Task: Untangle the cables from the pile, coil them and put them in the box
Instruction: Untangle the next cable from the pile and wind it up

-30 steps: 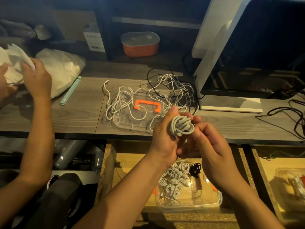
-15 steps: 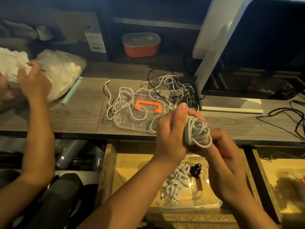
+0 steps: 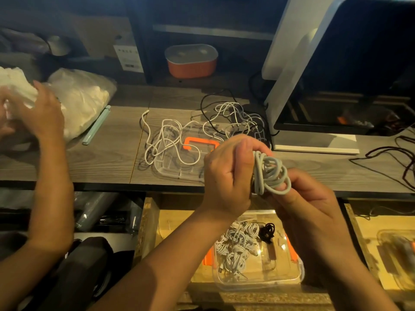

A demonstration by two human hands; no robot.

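A white coiled cable [image 3: 270,173] is held between both my hands over the desk's front edge. My left hand [image 3: 226,176] grips the coil's left side, and my right hand [image 3: 303,198] pinches its lower right loops. Behind them a tangled pile of white and black cables [image 3: 202,131] lies on the desk, partly over a clear lid with an orange handle [image 3: 199,144]. Below, in an open drawer, a clear plastic box [image 3: 258,281] holds several coiled white cables [image 3: 238,248] and one black coil [image 3: 267,232].
Another person's hand [image 3: 42,113] works at white plastic bags [image 3: 80,97] at the left of the desk [image 3: 101,162]. A monitor [image 3: 348,70] stands at the right, with dark cables [image 3: 390,160] beside it. An orange container [image 3: 190,61] sits on the back shelf.
The coil and both my hands have shifted right and slightly down. The coil looks looser and larger now. The other person's hand has moved over the bags.
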